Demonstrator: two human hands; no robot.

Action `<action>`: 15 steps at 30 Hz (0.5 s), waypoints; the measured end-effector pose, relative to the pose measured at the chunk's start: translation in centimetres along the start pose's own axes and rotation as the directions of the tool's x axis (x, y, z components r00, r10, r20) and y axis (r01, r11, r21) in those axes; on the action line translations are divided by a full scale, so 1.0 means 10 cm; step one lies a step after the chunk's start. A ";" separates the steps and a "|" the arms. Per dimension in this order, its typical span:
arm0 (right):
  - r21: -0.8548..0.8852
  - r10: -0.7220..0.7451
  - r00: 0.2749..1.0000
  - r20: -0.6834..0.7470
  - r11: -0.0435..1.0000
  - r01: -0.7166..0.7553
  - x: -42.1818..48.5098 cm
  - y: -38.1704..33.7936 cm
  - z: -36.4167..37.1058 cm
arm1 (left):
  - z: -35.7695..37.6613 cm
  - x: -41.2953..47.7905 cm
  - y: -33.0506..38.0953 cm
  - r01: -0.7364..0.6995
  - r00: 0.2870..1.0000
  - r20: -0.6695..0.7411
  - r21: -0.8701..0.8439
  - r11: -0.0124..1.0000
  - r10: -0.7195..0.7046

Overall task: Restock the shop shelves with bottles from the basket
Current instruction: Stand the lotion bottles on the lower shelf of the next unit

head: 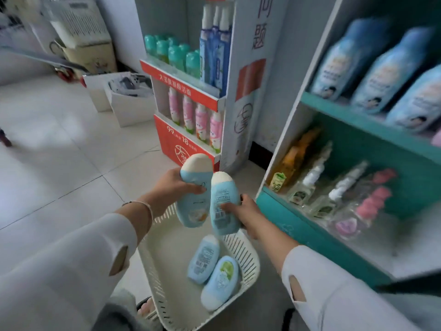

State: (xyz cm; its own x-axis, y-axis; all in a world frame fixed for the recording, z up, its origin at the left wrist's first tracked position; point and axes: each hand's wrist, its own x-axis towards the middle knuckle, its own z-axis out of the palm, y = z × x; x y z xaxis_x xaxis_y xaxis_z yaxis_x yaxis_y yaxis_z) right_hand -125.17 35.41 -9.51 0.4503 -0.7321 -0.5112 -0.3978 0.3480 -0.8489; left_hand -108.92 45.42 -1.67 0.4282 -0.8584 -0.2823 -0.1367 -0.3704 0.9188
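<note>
My left hand [170,187] grips a light blue bottle with a cream cap [194,185], held cap-up above the basket. My right hand [245,212] grips a second blue bottle [223,201] with its barcode label facing me, right beside the first. Below them a white slatted plastic basket [250,261] sits on the floor with two more blue bottles [204,259] [220,283] lying in it. To the right stands a teal shelf unit [338,108]; its upper shelf carries similar blue bottles [386,68].
The teal unit's lower shelf holds an orange bottle [293,158], clear spray bottles [310,177] and pink-capped bottles [367,206]. A red-and-white cardboard display stand [188,139] with green, blue and pink bottles stands ahead. White boxes [128,103] sit on the tiled floor at left.
</note>
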 end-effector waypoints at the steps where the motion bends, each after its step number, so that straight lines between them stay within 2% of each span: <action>1: 0.026 -0.028 0.999 -0.014 0.999 0.029 -0.12 -0.10 -0.11 | 0.05 -0.08 0.13 -0.018 1.000 0.013 -0.005 1.000 0.018; 8: 0.229 -0.198 0.971 -0.131 0.947 0.224 -1.02 -0.58 -0.93 | 0.62 -0.56 1.04 -0.143 0.988 0.061 -0.001 0.990 0.143; 12: 0.354 -0.253 0.954 -0.159 0.888 0.294 -1.45 -0.64 -1.43 | 1.08 -0.81 1.42 -0.162 0.969 0.169 -0.110 0.981 0.179; 15: 0.441 -0.295 0.941 -0.168 0.831 0.339 -1.75 -0.62 -1.78 | 1.42 -0.99 1.61 -0.148 0.923 0.323 -0.202 0.968 0.208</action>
State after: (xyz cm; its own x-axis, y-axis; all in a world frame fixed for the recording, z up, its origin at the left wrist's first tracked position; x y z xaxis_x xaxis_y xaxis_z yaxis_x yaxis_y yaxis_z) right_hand -144.77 35.64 7.11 0.4069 -0.8895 -0.2082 0.1742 0.2993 -0.9381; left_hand -128.02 42.96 11.96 0.0781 -0.9843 -0.1583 -0.0151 -0.1600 0.9870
